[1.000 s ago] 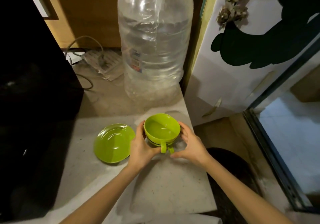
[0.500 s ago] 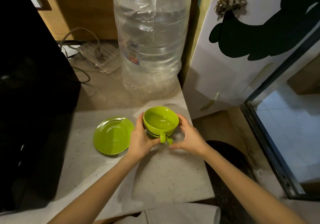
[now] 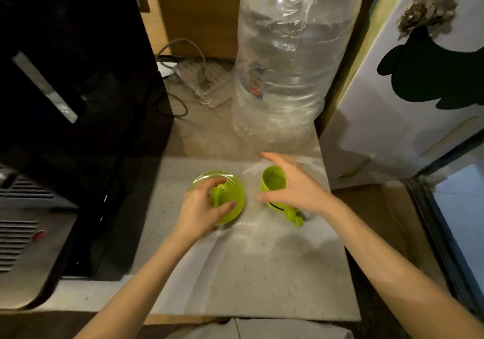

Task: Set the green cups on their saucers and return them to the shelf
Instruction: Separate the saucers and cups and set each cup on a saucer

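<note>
A green saucer (image 3: 237, 205) lies on the grey counter (image 3: 262, 273). My left hand (image 3: 199, 213) holds a green cup (image 3: 218, 194) right over the saucer's middle; my fingers hide whether the cup rests on it. To the right, my right hand (image 3: 298, 187) curls around a second green cup (image 3: 272, 181). That cup is tilted, with its handle (image 3: 293, 215) pointing toward me just above the counter. Both hands are motion-blurred. No shelf is in sight.
A big clear water bottle (image 3: 288, 64) stands just behind the cups. A black appliance (image 3: 65, 77) walls off the left side. A power strip (image 3: 207, 77) with cables lies at the back. A white panel (image 3: 406, 90) stands right of the counter's edge.
The two stacked cups have been separated. My left hand carried one cup left over the saucer, while my right hand keeps the other. The camera view has shifted.
</note>
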The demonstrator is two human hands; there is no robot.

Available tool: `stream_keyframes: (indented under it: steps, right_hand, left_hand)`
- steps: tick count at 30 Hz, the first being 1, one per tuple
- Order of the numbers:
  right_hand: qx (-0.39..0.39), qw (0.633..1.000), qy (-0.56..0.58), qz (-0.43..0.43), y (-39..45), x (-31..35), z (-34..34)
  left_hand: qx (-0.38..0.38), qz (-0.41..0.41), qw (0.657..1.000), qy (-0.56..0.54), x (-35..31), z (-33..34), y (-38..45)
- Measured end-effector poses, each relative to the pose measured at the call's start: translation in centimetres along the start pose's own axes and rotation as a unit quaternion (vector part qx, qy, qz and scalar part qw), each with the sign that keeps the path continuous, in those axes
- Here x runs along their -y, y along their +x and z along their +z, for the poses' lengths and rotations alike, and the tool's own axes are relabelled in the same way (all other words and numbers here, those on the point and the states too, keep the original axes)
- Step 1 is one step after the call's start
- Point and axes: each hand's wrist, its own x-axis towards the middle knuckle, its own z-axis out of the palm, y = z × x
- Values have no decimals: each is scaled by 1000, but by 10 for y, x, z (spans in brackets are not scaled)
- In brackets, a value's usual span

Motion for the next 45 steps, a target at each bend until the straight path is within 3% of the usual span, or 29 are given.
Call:
stream_keyframes:
  steps: [3,6,9,12,16,29,40,45]
  right_hand:
    - [12,1000,12,-16,29,12,18]
    - [30,999,23,24,60,16,32]
    - [66,995,-70,35,85,15,41]
    - [115,980,-156,56,102,17,46]
    - [149,963,-207,87,114,18,53]
    - [93,979,-142,109,131,9,40]
    - [44,982,-132,128,135,0,39]
    - [7,975,-186,124,132,10,44]
  left_hand:
    - [-70,-61,996,3,20,-7,-4]
    - [-103,-153,983,-11,39,-12,-6]
    - [-70,-241,966,-58,50,-19,-6]
    - [-27,-266,953,-146,51,-20,-6]
    - [-24,-280,940,-195,55,-18,-1]
    - [-33,-278,936,-214,60,-4,31]
    - [-23,-195,977,-81,48,-5,31]
    - [-26,-206,972,-107,43,-4,34]
